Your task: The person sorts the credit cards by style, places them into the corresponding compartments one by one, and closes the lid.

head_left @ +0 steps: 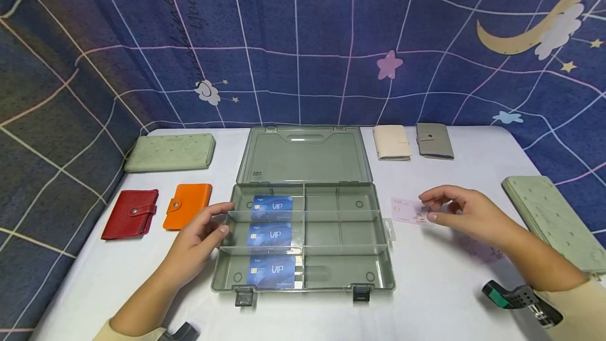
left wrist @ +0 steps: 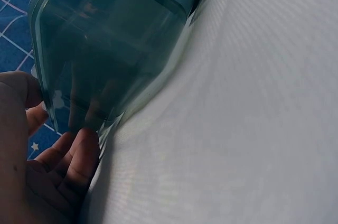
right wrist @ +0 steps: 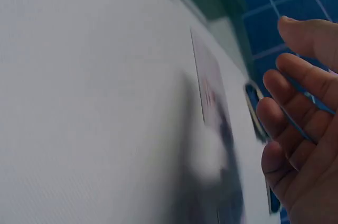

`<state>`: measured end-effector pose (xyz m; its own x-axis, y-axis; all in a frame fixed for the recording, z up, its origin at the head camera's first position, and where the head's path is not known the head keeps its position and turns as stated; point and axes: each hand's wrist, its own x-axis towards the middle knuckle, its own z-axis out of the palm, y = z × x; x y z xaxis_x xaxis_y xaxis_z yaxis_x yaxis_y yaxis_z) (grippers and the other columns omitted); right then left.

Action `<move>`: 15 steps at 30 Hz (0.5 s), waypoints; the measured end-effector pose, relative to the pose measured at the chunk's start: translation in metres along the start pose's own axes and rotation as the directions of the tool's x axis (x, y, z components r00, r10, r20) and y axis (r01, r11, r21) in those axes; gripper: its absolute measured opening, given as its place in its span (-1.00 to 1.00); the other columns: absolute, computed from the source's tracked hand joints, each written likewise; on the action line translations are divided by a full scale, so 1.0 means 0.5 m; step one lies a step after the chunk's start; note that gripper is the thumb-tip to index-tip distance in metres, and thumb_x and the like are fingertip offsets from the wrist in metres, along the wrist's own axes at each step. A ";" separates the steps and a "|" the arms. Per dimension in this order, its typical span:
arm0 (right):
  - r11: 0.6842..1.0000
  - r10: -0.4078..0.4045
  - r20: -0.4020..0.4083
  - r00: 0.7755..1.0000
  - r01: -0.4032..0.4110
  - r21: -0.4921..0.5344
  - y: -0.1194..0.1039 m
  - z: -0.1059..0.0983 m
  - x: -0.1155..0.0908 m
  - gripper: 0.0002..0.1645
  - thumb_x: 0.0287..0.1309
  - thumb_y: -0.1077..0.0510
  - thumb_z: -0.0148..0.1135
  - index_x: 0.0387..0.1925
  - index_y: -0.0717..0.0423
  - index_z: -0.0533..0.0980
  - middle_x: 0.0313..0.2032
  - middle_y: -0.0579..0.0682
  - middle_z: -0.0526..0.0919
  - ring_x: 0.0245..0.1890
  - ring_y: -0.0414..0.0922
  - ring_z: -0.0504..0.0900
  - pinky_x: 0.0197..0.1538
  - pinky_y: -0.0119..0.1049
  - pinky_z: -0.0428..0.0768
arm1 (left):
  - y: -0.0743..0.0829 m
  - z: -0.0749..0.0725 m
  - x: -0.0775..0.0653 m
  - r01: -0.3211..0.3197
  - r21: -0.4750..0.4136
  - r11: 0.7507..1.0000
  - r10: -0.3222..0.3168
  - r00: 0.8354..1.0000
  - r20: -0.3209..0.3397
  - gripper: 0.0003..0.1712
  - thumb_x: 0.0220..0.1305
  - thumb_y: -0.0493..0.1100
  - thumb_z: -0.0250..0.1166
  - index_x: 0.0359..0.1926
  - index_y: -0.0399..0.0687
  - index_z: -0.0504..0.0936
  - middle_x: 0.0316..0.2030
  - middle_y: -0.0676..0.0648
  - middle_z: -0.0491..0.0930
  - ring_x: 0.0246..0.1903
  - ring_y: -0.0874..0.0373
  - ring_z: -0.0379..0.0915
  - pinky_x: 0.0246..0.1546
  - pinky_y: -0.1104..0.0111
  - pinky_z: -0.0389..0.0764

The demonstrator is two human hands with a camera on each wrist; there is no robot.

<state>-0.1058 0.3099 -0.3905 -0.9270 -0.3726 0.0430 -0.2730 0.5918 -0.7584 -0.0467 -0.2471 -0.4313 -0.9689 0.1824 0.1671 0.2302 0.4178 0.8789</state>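
Note:
A translucent grey-green divided box (head_left: 347, 292) lies with its lid laid back. Three blue VIP cards (head_left: 273, 207) sit in its left column, one per compartment, while the right column shows bare compartments. My left hand (head_left: 196, 243) rests at the box's left side, thumb and forefinger at the rim, the other fingers (left wrist: 82, 158) low by the wall. To the right of the box lies a pink VIP card (head_left: 402, 210) on the white cloth. My right hand (head_left: 466, 212) hovers over this card, fingers loosely bent and apart, with nothing in them.
More pink cards (head_left: 480, 250) lie partly hidden under my right forearm. On the left are a red wallet (head_left: 128, 214), an orange one (head_left: 187, 204) and a green long wallet (head_left: 170, 152). Cream (head_left: 392, 142) and grey wallets (head_left: 434, 142) stand back right; another green wallet (head_left: 558, 220) is far right.

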 end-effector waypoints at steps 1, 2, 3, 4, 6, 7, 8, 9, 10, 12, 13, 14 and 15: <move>1.000 0.004 -0.004 1.000 -0.004 -0.020 0.007 -0.005 0.002 -0.59 0.26 0.29 0.50 0.13 0.11 0.68 -0.15 0.04 0.74 -0.32 -0.15 0.62 -0.28 -0.35 0.54 | 0.000 0.000 -0.001 0.002 -0.001 1.000 -0.002 1.000 -0.001 -0.50 0.57 -0.35 0.20 0.45 -0.10 0.49 0.21 -0.16 0.58 -0.14 0.09 0.62 -0.14 0.44 0.63; 0.999 0.004 -0.006 1.000 -0.004 -0.033 0.013 -0.009 0.003 -0.59 0.26 0.28 0.51 0.14 0.11 0.68 -0.15 0.04 0.74 -0.34 -0.15 0.59 -0.30 -0.35 0.51 | 0.001 0.000 -0.001 0.005 -0.001 1.000 -0.005 1.000 -0.001 -0.50 0.57 -0.34 0.20 0.46 -0.10 0.49 0.21 -0.16 0.59 -0.14 0.10 0.62 -0.14 0.44 0.62; 0.999 0.001 -0.007 1.000 -0.001 -0.046 0.019 -0.012 0.006 -0.58 0.24 0.28 0.52 0.13 0.10 0.68 -0.14 0.04 0.74 -0.36 -0.15 0.57 -0.31 -0.34 0.50 | 0.001 -0.001 -0.002 0.007 -0.001 1.000 -0.007 1.000 -0.002 -0.50 0.57 -0.34 0.20 0.46 -0.09 0.49 0.21 -0.16 0.59 -0.14 0.10 0.62 -0.14 0.44 0.62; 0.999 -0.005 -0.006 1.000 0.005 -0.055 0.025 -0.015 0.008 -0.56 0.22 0.29 0.53 0.13 0.10 0.69 -0.13 0.03 0.74 -0.38 -0.15 0.54 -0.33 -0.34 0.48 | 0.000 -0.001 -0.002 0.008 0.001 1.000 -0.008 1.000 -0.003 -0.50 0.57 -0.34 0.20 0.46 -0.08 0.49 0.20 -0.15 0.59 -0.15 0.10 0.62 -0.14 0.44 0.62; 0.997 -0.031 -0.002 1.000 0.031 -0.075 0.035 -0.020 0.013 -0.52 0.18 0.28 0.57 0.14 0.08 0.69 -0.09 0.02 0.74 -0.39 -0.15 0.49 -0.33 -0.34 0.44 | -0.001 -0.001 -0.003 0.008 0.001 1.000 -0.008 1.000 -0.004 -0.49 0.57 -0.34 0.20 0.45 -0.08 0.50 0.19 -0.15 0.59 -0.15 0.11 0.62 -0.15 0.43 0.62; 0.995 -0.049 0.003 0.999 0.049 -0.089 0.040 -0.021 0.016 -0.50 0.15 0.28 0.59 0.14 0.07 0.69 -0.06 0.01 0.74 -0.35 -0.17 0.50 -0.30 -0.36 0.43 | -0.001 -0.001 -0.003 0.007 0.001 1.000 -0.007 1.000 -0.004 -0.49 0.57 -0.34 0.21 0.45 -0.08 0.50 0.19 -0.14 0.59 -0.16 0.11 0.62 -0.16 0.43 0.62; 0.992 -0.071 0.009 0.997 0.071 -0.104 0.044 -0.022 0.018 -0.48 0.12 0.27 0.61 0.14 0.07 0.70 -0.03 -0.01 0.75 -0.29 -0.21 0.54 -0.22 -0.41 0.45 | -0.002 -0.001 -0.003 0.006 0.001 1.000 -0.006 1.000 -0.004 -0.49 0.56 -0.34 0.21 0.45 -0.08 0.50 0.19 -0.14 0.59 -0.16 0.11 0.62 -0.16 0.43 0.62; 0.986 -0.094 0.017 0.995 0.096 -0.134 0.049 -0.023 0.020 -0.46 0.08 0.25 0.65 0.13 0.05 0.70 -0.01 -0.03 0.75 -0.22 -0.24 0.56 -0.14 -0.46 0.45 | -0.002 -0.001 -0.002 0.003 0.000 1.000 -0.003 1.000 -0.005 -0.49 0.56 -0.35 0.21 0.45 -0.08 0.50 0.19 -0.14 0.59 -0.16 0.11 0.62 -0.16 0.44 0.62; 0.979 -0.115 0.027 0.993 0.118 -0.166 0.054 -0.023 0.022 -0.43 0.04 0.21 0.68 0.12 0.03 0.71 0.01 -0.05 0.75 -0.15 -0.26 0.57 -0.06 -0.49 0.43 | -0.003 -0.001 -0.002 0.001 -0.002 1.000 -0.001 1.000 -0.005 -0.49 0.56 -0.35 0.21 0.45 -0.09 0.50 0.19 -0.15 0.59 -0.17 0.11 0.62 -0.16 0.44 0.61; 0.960 -0.145 0.047 0.988 0.152 -0.235 0.060 -0.023 0.025 -0.39 -0.04 0.13 0.74 0.11 -0.01 0.71 0.04 -0.08 0.74 0.02 -0.24 0.57 0.11 -0.50 0.37 | -0.003 -0.001 -0.001 -0.003 -0.004 1.000 0.003 1.000 -0.004 -0.49 0.56 -0.35 0.21 0.45 -0.09 0.50 0.19 -0.15 0.59 -0.16 0.11 0.62 -0.15 0.44 0.61; 0.950 -0.152 0.058 0.987 0.162 -0.268 0.064 -0.022 0.026 -0.36 -0.08 0.08 0.76 0.10 -0.03 0.71 0.05 -0.09 0.73 0.09 -0.21 0.56 0.18 -0.47 0.35 | -0.003 0.000 -0.001 -0.005 -0.004 1.000 0.005 1.000 -0.004 -0.49 0.56 -0.35 0.21 0.45 -0.09 0.50 0.20 -0.15 0.59 -0.16 0.11 0.62 -0.15 0.45 0.61; 0.940 -0.155 0.068 0.986 0.168 -0.296 0.067 -0.022 0.027 -0.34 -0.11 0.04 0.78 0.09 -0.03 0.71 0.05 -0.09 0.72 0.11 -0.15 0.56 0.21 -0.41 0.35 | -0.003 0.000 -0.001 -0.007 -0.005 1.000 0.006 1.000 -0.002 -0.49 0.56 -0.35 0.21 0.45 -0.09 0.50 0.21 -0.15 0.59 -0.16 0.11 0.61 -0.15 0.45 0.61; 0.933 -0.148 0.076 0.986 0.165 -0.319 0.068 -0.022 0.027 -0.32 -0.13 0.01 0.79 0.09 -0.05 0.71 0.05 -0.08 0.71 0.12 -0.09 0.55 0.20 -0.31 0.36 | -0.002 0.000 -0.001 -0.007 -0.005 1.000 0.007 1.000 -0.002 -0.49 0.56 -0.36 0.21 0.45 -0.09 0.50 0.22 -0.15 0.59 -0.15 0.10 0.61 -0.14 0.45 0.61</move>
<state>-0.1307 0.3328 -0.4088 -0.8541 -0.5093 0.1055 -0.4896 0.7188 -0.4936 -0.0466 -0.2478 -0.4324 -0.9673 0.1841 0.1743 0.2369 0.4120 0.8798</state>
